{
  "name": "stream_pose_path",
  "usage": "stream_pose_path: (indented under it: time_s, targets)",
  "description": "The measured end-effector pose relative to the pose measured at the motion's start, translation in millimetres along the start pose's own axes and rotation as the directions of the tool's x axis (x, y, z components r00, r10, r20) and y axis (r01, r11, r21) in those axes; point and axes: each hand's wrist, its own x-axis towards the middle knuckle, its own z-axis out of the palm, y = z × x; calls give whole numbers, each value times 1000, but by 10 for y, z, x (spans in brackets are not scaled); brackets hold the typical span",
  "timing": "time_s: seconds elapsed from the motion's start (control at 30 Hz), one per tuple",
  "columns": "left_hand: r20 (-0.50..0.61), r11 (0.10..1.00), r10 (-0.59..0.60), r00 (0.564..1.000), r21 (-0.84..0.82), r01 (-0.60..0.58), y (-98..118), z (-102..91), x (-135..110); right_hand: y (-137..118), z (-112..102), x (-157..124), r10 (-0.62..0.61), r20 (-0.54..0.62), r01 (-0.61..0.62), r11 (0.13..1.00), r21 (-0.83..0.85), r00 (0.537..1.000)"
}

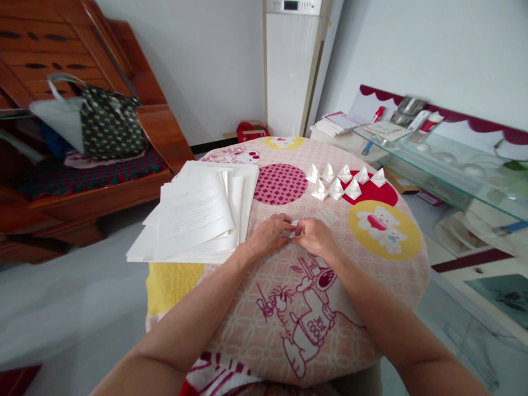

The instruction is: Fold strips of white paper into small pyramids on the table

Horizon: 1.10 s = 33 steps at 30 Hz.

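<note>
A small piece of white paper (294, 223) is pinched between the fingers of my left hand (272, 234) and my right hand (314, 236), low over the middle of the table. My fingers cover most of it, so its folded shape cannot be made out. Beyond my right hand stand several small folded white paper pyramids (352, 190) in two rows. To the left of my hands lies a loose stack of white paper sheets (192, 220), the top one bearing lines of print.
A patterned cloth (256, 302) covers the round table. On the left, a wooden bench (157, 129) holds a dark patterned bag (111, 124). A glass shelf (466, 170) with metal containers and papers runs along the right wall. Behind the table stands a tall white appliance (289, 66).
</note>
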Motion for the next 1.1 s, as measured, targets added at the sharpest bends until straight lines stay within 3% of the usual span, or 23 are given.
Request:
stream_pose_path:
  time_s: [0.4, 0.53, 0.63, 0.73, 0.83, 1.1]
  targets:
    - [-24, 999, -45, 999, -11, 45, 15, 8, -1, 368, -120, 100, -8, 62, 0, 992, 123, 998]
    - [-39, 998, -47, 998, -33, 46, 4, 17, 4, 456, -135, 110, 22, 131, -59, 956, 286, 991]
    - [-28, 997, -68, 997, -48, 67, -1, 22, 7, 419, -110, 107, -18, 118, -29, 923, 384, 993]
    - [-47, 995, -82, 996, -54, 79, 12, 43, 13, 315, -62, 105, -73, 32, 62, 963, 261, 997]
    - [-101, 997, -73, 992, -21, 71, 42, 97, 18, 232, -29, 105, -75, -4, 75, 989, 126, 997]
    - [-181, 998, -50, 982, 19, 55, 63, 188, 2, 210, -38, 77, -66, -12, 66, 997, 43, 998]
